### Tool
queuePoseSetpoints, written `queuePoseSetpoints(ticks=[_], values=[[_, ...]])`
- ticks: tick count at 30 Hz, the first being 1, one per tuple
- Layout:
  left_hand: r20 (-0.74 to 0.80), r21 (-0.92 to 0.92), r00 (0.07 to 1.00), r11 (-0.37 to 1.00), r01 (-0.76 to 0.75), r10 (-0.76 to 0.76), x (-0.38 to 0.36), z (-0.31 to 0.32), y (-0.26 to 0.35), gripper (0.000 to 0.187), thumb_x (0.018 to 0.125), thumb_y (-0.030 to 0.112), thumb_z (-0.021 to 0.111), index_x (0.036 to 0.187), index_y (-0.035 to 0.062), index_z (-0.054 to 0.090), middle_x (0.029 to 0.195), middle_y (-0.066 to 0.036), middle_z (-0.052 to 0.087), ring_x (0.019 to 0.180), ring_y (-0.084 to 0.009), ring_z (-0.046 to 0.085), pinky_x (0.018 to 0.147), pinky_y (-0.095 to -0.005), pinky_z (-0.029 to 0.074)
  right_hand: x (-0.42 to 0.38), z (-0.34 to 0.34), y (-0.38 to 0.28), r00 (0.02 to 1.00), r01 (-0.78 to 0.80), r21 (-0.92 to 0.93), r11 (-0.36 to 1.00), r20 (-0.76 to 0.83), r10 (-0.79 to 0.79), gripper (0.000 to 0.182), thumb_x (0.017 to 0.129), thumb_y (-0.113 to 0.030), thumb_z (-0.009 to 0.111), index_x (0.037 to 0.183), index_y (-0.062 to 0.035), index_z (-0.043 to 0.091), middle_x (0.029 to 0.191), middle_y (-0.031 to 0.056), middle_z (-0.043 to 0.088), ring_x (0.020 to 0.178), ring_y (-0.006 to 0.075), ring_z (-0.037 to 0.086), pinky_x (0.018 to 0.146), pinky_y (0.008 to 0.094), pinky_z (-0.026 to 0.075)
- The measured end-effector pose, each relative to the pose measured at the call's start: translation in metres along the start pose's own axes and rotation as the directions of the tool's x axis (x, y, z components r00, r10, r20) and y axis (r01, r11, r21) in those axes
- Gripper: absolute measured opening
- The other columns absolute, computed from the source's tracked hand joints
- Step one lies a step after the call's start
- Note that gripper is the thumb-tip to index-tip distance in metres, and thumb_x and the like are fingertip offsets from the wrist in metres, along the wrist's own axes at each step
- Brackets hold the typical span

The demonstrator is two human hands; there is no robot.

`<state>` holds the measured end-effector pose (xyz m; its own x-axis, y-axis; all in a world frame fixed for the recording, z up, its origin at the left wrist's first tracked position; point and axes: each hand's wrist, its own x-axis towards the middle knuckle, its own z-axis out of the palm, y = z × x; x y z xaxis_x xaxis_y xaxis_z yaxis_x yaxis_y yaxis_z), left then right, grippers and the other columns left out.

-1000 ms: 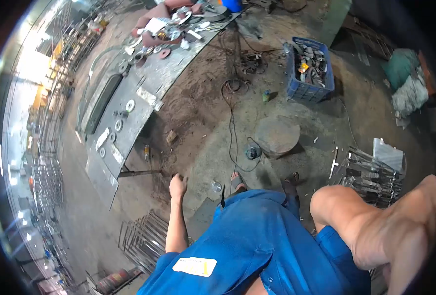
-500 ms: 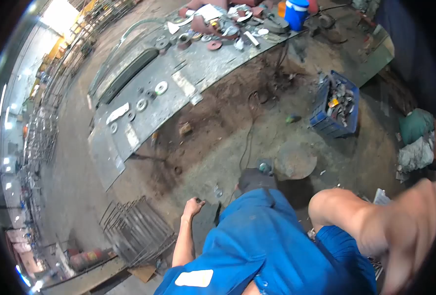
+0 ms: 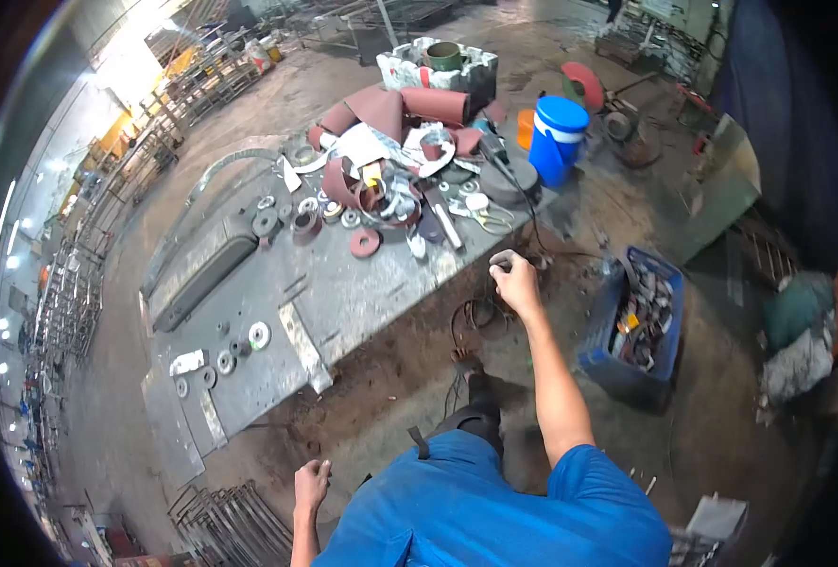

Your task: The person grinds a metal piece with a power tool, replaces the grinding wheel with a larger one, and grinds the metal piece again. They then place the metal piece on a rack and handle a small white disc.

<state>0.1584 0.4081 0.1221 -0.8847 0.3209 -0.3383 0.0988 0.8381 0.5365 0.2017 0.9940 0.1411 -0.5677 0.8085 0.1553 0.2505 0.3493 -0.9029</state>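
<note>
My right hand (image 3: 517, 285) is stretched forward, just off the near edge of the steel table (image 3: 381, 307). Its fingers are closed together with a dark patch between them, too small to name. Low on the left, my left hand (image 3: 312, 482) hangs beside my body with its fingers curled in. Whatever it may hold is hidden. Nearest the right hand on the table lie scissors (image 3: 494, 221) and a power tool with a cord (image 3: 500, 159). Left of these are a reddish abrasive disc (image 3: 365, 243) and a heap of reddish abrasive sheets (image 3: 343, 181).
A blue lidded bucket (image 3: 559, 142) stands at the table's right end. On the floor to the right is a blue crate (image 3: 589, 352) full of scrap. Metal rods (image 3: 230, 524) lie at lower left. A cable (image 3: 457, 326) runs over the floor below the table.
My view has tilted up, showing more of the table. My right hand has swung from the lower right to ahead of me, near the table edge. My left hand appears lower and further left.
</note>
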Motion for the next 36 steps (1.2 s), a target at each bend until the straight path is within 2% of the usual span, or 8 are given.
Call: queuePoseSetpoints(ticks=[2,6,11,12,20,22,32,36], values=[[-0.049,0.149,0.998,0.987,0.056,-0.050,0.040,0.018,0.014,0.034,0.088,0.026,0.069,0.077,-0.0063,0.063,0.069,-0.023,0.066,0.068,-0.0356,0.068,0.066,-0.0424,0.051,0.074,0.020,0.034,0.978,0.208,-0.294,0.933,0.054,-0.201,0.023,0.084,-0.010,0.067,0.104,-0.0006,0.064,0.108,0.0212,0.064,0.101,0.0404,0.064,0.086,0.0470,0.051],[-0.063,-0.036,0.993,0.994,-0.100,0.097,0.107,0.035,0.118,0.027,0.088,0.020,0.069,0.091,-0.0054,0.063,0.080,-0.025,0.066,0.077,-0.0399,0.067,0.069,-0.0434,0.051,0.192,0.059,0.078,0.953,0.249,-0.491,0.835,0.276,-0.122,0.043,0.084,-0.001,0.053,0.127,-0.0019,0.053,0.131,0.0199,0.055,0.113,0.0427,0.058,0.091,0.0477,0.050],[-0.098,-0.202,0.995,0.978,-0.045,0.026,0.137,0.000,0.249,0.019,0.090,0.017,0.068,0.097,-0.0004,0.067,0.087,-0.023,0.069,0.083,-0.0367,0.069,0.073,-0.0401,0.053,0.261,0.076,0.099,0.853,0.347,-0.653,0.674,0.518,0.063,0.048,0.083,-0.001,0.055,0.131,-0.0054,0.057,0.135,0.0210,0.055,0.118,0.0406,0.058,0.098,0.0465,0.048],[-0.131,-0.293,0.991,0.956,-0.003,-0.037,0.142,-0.006,0.262,0.020,0.091,0.019,0.068,0.098,0.0005,0.067,0.089,-0.022,0.069,0.084,-0.0359,0.069,0.074,-0.0401,0.053,0.263,0.075,0.114,0.867,0.424,-0.583,0.693,0.484,-0.123,0.046,0.082,-0.007,0.063,0.128,-0.0045,0.060,0.133,0.0226,0.058,0.119,0.0397,0.057,0.101,0.0454,0.047],[-0.148,-0.367,0.981,0.914,-0.175,0.129,0.217,0.021,0.249,0.031,0.089,0.030,0.068,0.091,-0.0009,0.067,0.085,-0.022,0.068,0.079,-0.0358,0.067,0.072,-0.0459,0.051,0.281,0.094,0.141,0.884,0.433,-0.582,0.688,0.425,-0.197,0.046,0.073,-0.008,0.075,0.115,0.0024,0.060,0.112,0.0218,0.062,0.107,0.0384,0.060,0.094,0.0436,0.048],[-0.046,-0.399,0.986,0.902,-0.168,0.163,0.235,0.022,0.266,0.033,0.089,0.030,0.068,0.090,-0.0022,0.065,0.082,-0.022,0.068,0.079,-0.0373,0.066,0.071,-0.0466,0.051,0.248,0.073,0.049,0.854,0.460,-0.663,0.591,0.511,-0.091,0.071,0.074,-0.049,0.080,0.119,0.0040,0.062,0.114,0.0307,0.065,0.105,0.0440,0.063,0.088,0.0511,0.050],[0.061,-0.232,0.963,0.942,-0.241,0.262,0.224,0.000,0.267,0.033,0.092,0.030,0.067,0.101,-0.0004,0.059,0.094,-0.022,0.067,0.092,-0.0410,0.064,0.077,-0.0508,0.049,0.234,0.075,0.042,0.927,0.362,-0.485,0.797,0.278,-0.251,0.065,0.067,-0.038,0.090,0.114,0.0012,0.068,0.106,0.0205,0.072,0.093,0.0376,0.068,0.082,0.0445,0.053],[0.036,-0.347,0.972,0.915,-0.207,0.234,0.230,0.000,0.260,0.038,0.096,0.037,0.065,0.112,0.0028,0.058,0.098,-0.017,0.068,0.088,-0.0327,0.068,0.075,-0.0448,0.052,0.192,0.122,0.017,0.882,0.295,0.093,0.951,0.357,-0.308,0.051,0.065,0.000,0.080,0.112,0.0024,0.059,0.111,0.0144,0.060,0.104,0.0290,0.060,0.095,0.0385,0.047]])
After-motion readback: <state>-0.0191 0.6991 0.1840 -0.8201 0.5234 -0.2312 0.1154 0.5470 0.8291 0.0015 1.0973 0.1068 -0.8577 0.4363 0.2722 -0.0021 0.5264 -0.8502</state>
